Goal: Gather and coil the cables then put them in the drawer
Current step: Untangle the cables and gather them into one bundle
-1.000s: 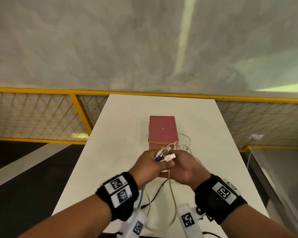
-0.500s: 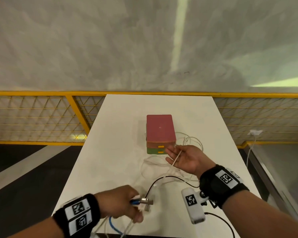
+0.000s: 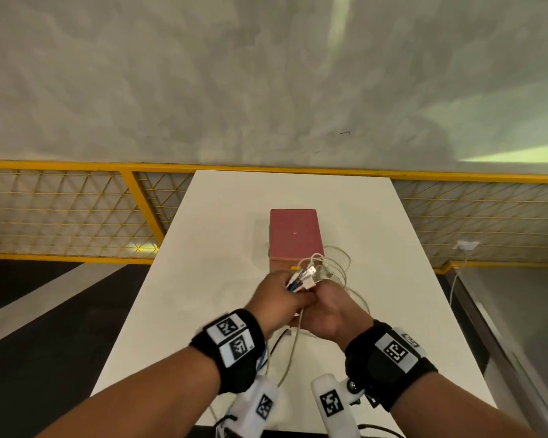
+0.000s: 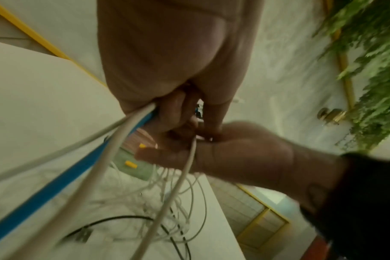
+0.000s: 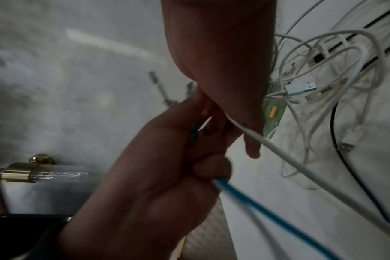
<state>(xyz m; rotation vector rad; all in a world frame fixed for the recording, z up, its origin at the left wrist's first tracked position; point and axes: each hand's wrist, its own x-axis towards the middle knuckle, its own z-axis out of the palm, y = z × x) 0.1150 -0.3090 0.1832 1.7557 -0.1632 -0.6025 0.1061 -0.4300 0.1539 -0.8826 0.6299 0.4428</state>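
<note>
Together, the left hand (image 3: 277, 300) and right hand (image 3: 328, 311) grip the cables (image 3: 310, 275) bunched between them, just before the drawer box (image 3: 295, 233).

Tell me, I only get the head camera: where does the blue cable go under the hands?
Observer: The right wrist view shows the left hand curled round the blue cable, which leaves the bottom of its grip.
Operator: And the other hand?
Observer: From the left wrist view, the right hand holds a white cable that hangs down from its palm.
Operator: Is a drawer hiding behind them?
Observer: Yes, a green drawer with a yellow handle; it looks closed, though the picture is blurry.
</note>
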